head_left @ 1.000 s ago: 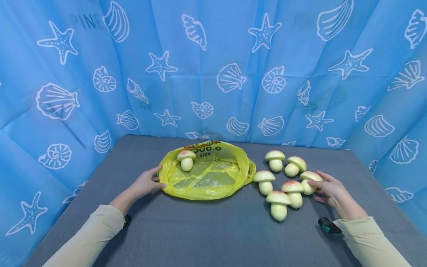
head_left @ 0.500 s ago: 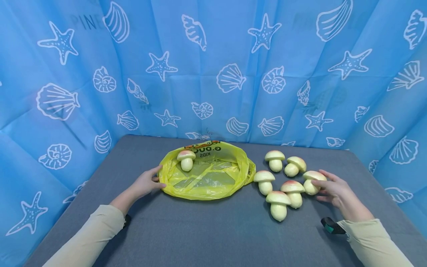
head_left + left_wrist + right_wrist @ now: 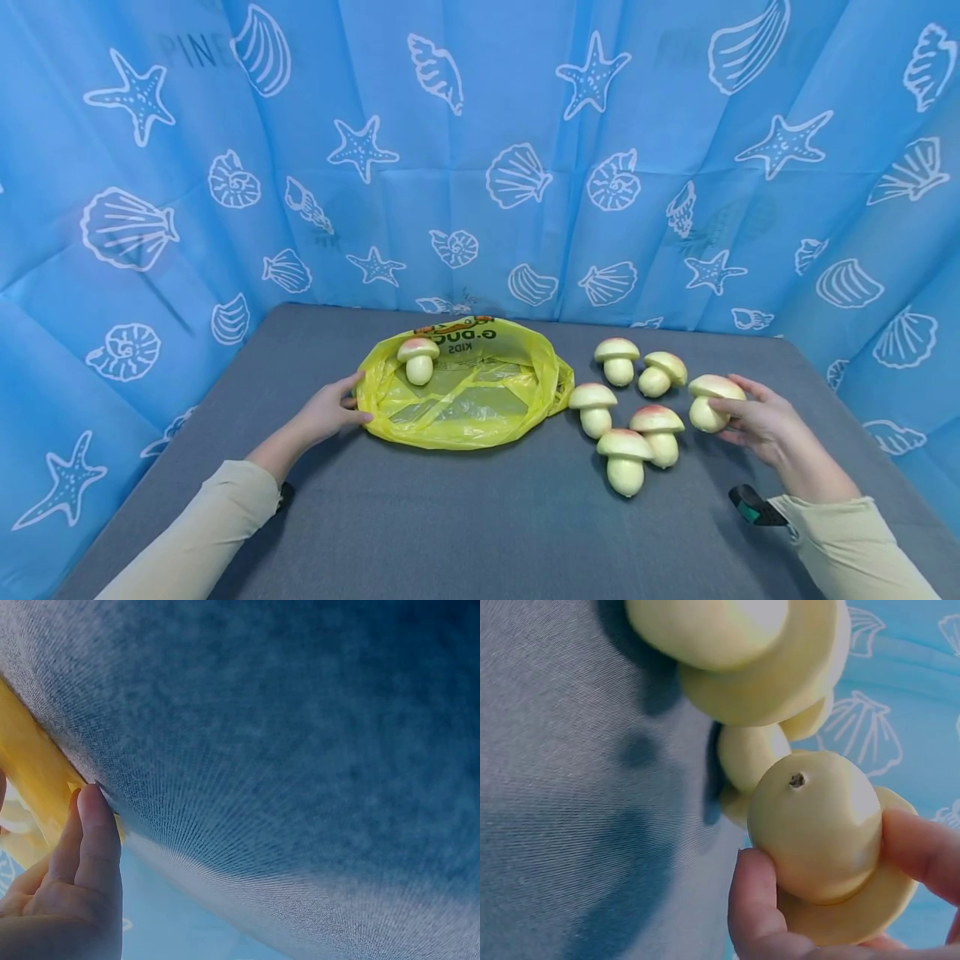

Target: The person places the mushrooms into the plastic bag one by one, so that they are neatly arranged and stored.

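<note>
Nearest on the grey cloth (image 3: 450, 525) lay the front mushroom (image 3: 626, 462), with the second mushroom (image 3: 657, 437) just behind it and to the right; a low pass of the arm could knock either, the rounded stems being apt to roll. Slightly farther, the right hand (image 3: 768, 427) pinched the held mushroom (image 3: 716, 387) between thumb and fingers, right of the group and seemingly off the cloth. Main risk, as judged: smooth, curved surfaces under the fingertips—an uneven pinch could let the piece twist or slip. Orientation: cap up and to the far side, stem end toward the near edge and a little left; long axis, stem end to crown, thus roughly near to far, tilted. The right wrist view agreed, the stem end and its dark spot (image 3: 797, 780) facing that camera. At similar depth, well apart from the right, the left hand (image 3: 326, 410) held the left edge of the yellow bag (image 3: 465, 437) between thumb and fingers. Its wall looked thin and limp—a slackened hold could let the mouth sag. Farther in, the bagged mushroom (image 3: 418, 358) lay toward the bag's left rear; beyond the cloth hung the blue curtain (image 3: 450, 183).
</note>
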Motion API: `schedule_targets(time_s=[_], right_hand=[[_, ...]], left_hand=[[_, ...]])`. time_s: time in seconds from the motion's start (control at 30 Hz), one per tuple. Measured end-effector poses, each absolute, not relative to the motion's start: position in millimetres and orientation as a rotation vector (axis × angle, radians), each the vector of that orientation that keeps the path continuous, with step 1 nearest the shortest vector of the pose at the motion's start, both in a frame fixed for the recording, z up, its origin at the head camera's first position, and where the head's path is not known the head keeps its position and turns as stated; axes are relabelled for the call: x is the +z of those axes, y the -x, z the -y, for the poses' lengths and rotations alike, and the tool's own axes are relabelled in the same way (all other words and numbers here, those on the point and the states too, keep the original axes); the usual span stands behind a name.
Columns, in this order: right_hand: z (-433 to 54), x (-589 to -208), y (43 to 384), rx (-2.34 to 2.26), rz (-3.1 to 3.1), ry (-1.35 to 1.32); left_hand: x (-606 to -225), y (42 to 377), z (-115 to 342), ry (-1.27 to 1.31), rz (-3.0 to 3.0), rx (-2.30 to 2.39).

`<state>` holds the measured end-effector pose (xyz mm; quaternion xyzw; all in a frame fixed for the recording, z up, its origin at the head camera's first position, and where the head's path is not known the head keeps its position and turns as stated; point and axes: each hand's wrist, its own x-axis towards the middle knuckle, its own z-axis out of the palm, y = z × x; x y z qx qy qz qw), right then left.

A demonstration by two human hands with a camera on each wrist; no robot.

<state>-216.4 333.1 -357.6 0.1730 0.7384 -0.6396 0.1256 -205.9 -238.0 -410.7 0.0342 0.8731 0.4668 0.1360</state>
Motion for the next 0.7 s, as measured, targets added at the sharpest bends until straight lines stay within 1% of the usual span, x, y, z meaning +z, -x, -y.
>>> schedule_targets(time_s=[0.7], right_hand=[[-312.6, -332.4, 205.2, -1.939, -2.068, -0.338]], left_hand=[[-409.7, 205.6, 237.4, -0.084, -2.548, 1.325]])
